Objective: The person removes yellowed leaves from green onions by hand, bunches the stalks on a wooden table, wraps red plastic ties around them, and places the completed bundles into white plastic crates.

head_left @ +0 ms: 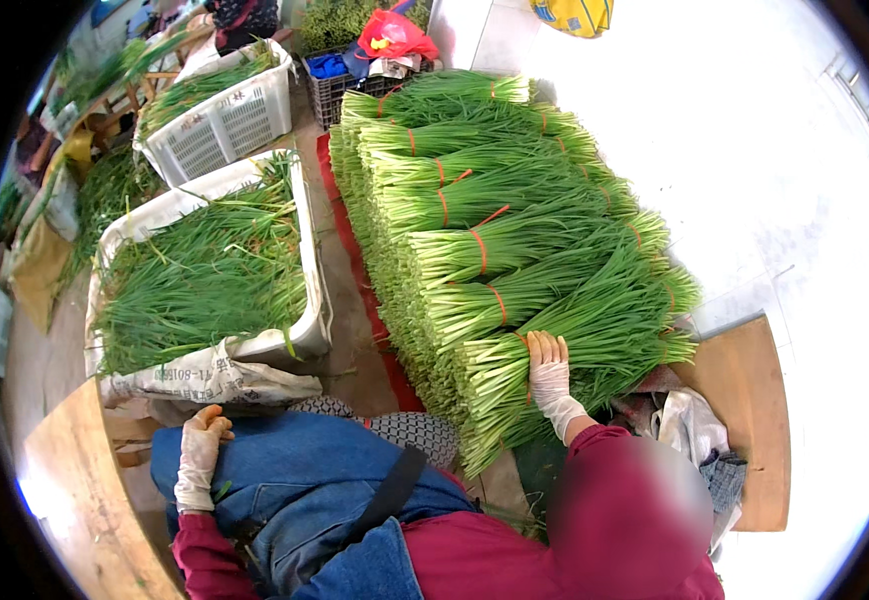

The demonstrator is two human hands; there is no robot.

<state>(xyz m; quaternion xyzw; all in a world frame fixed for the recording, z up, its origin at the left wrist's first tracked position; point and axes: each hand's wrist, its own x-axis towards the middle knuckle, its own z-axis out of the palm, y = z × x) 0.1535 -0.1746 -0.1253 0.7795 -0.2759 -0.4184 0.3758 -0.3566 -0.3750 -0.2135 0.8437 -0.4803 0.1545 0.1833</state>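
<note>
A large stack of chive bundles (515, 240) takes up the middle, its pale stem ends facing left and green leaves pointing right. Orange bands circle the bundles. My right hand (552, 380), in a thin whitish glove with bare-looking fingertips, lies on the nearest bundle (500, 372) beside its band, fingers stretched flat over the stems. My left hand (201, 452), gloved alike, is at the left edge of the blue denim apron (305, 455) on my lap. Its fingers are curled in, and nothing shows between them. Palm sides of both hands are hidden.
Left of the stack, a white crate (312, 270) holds loose chives. Behind it stands another white crate (220, 125) of greens. A dark crate (330, 97) carries a red bag (398, 37). Wooden boards (90, 490) (755, 430) flank me. A red strip (360, 270) edges the stack.
</note>
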